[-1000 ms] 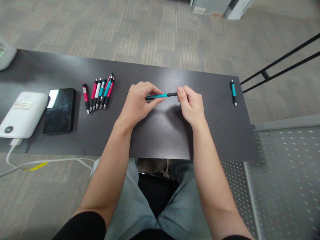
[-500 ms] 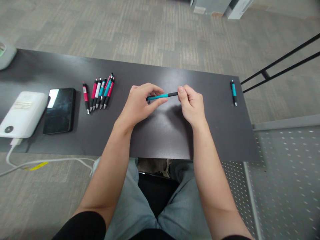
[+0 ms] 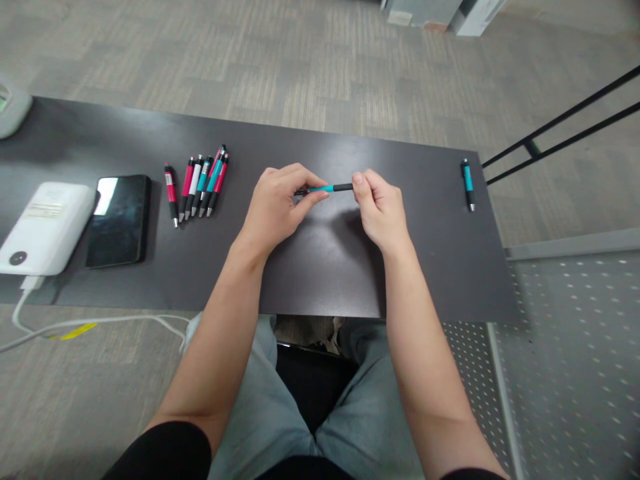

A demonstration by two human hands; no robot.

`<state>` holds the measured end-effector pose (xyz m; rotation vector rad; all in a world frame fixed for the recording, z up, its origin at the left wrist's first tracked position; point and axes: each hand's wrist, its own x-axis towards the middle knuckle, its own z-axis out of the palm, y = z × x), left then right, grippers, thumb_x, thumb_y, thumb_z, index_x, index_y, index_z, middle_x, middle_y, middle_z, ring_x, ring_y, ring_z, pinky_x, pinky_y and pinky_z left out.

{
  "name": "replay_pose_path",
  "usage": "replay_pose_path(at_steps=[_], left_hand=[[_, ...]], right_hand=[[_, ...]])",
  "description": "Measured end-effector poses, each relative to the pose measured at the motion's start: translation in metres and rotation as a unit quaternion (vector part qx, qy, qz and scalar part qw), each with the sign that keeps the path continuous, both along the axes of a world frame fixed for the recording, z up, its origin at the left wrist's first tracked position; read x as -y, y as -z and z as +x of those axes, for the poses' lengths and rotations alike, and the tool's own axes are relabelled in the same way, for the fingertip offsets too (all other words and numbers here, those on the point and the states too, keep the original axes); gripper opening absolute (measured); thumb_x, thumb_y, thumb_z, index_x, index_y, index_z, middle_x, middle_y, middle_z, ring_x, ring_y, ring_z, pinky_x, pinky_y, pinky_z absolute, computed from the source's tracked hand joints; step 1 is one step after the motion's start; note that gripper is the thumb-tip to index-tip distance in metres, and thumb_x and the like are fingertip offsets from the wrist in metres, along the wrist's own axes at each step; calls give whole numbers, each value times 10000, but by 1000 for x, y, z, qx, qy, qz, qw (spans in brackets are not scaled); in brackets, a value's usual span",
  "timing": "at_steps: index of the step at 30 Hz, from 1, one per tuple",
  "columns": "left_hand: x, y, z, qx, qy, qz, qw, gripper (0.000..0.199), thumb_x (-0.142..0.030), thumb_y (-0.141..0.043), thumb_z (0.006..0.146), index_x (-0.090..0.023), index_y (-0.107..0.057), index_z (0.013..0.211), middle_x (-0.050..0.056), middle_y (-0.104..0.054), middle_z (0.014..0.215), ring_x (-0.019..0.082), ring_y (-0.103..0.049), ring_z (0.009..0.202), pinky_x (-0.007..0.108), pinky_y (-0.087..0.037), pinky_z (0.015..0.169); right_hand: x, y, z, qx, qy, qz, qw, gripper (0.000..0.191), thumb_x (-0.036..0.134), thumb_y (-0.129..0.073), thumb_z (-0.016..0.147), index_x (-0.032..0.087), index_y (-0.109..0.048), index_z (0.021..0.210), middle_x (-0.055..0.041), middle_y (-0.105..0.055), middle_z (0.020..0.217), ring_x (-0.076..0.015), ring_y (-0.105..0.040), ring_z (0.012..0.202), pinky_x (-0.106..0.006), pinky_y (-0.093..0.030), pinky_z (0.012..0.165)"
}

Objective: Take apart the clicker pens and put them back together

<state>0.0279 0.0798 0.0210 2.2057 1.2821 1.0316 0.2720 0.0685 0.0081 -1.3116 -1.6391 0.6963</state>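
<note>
Between my two hands, a blue pen (image 3: 327, 189) with a black grip is held level above the dark table (image 3: 320, 267). My left hand (image 3: 283, 200) pinches its blue barrel between thumb and fingers. The thumb and fingers of my right hand (image 3: 380, 207) are closed on the black grip end, and the tip is hidden inside them. To the left lies a group of red, white and blue pens (image 3: 203, 187), with one red pen (image 3: 171, 195) slightly apart. Another blue pen (image 3: 468, 185) lies alone near the right edge.
A black phone (image 3: 119, 221) lies at the left beside a white power bank (image 3: 45, 227) with a white cable (image 3: 100, 321) hanging off the front edge. A grey object (image 3: 14, 110) sits at the far left corner. Black metal bars (image 3: 535, 148) stand beyond the right edge.
My left thumb and fingers now cover more of the blue barrel, leaving less of it showing. My right hand has shifted very slightly left, still gripping the black end.
</note>
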Motion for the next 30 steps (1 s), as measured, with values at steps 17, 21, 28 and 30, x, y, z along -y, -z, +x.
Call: replay_pose_path(at_steps=[17, 21, 28, 30], left_hand=[[0, 2, -2, 58, 17, -46, 997, 338, -625, -810, 1132, -313, -891, 1034, 74, -899, 1002, 342, -849, 1031, 468, -691, 933], [-1, 4, -3, 65, 20, -42, 997, 382, -687, -817, 1130, -320, -889, 1053, 71, -894, 1013, 338, -845, 1033, 461, -691, 916], [-1, 8, -3, 62, 36, -55, 996, 470, -802, -852, 1111, -334, -876, 1081, 56, -883, 1020, 320, -825, 970, 485, -694, 889], [-1, 9, -2, 61, 36, -54, 996, 482, -826, -859, 1100, -345, -870, 1080, 53, -883, 1029, 323, -823, 985, 497, -701, 889]], right_hand=[[-2, -1, 1, 7, -33, 14, 999, 712, 983, -666, 1137, 317, -574, 902, -18, -520, 859, -271, -542, 870, -425, -508, 844], [1, -2, 3, -1, -44, -2, 999, 674, 942, -814, 1081, 324, -578, 951, -2, -554, 855, -251, -521, 842, -414, -489, 800], [1, 0, -2, -38, -43, -24, 998, 740, 972, -893, 1001, 321, -546, 942, 53, -483, 755, -204, -451, 743, -374, -408, 705], [0, 0, -3, -34, -40, -28, 998, 778, 1007, -809, 1042, 308, -519, 859, 49, -446, 725, -197, -440, 725, -368, -384, 688]])
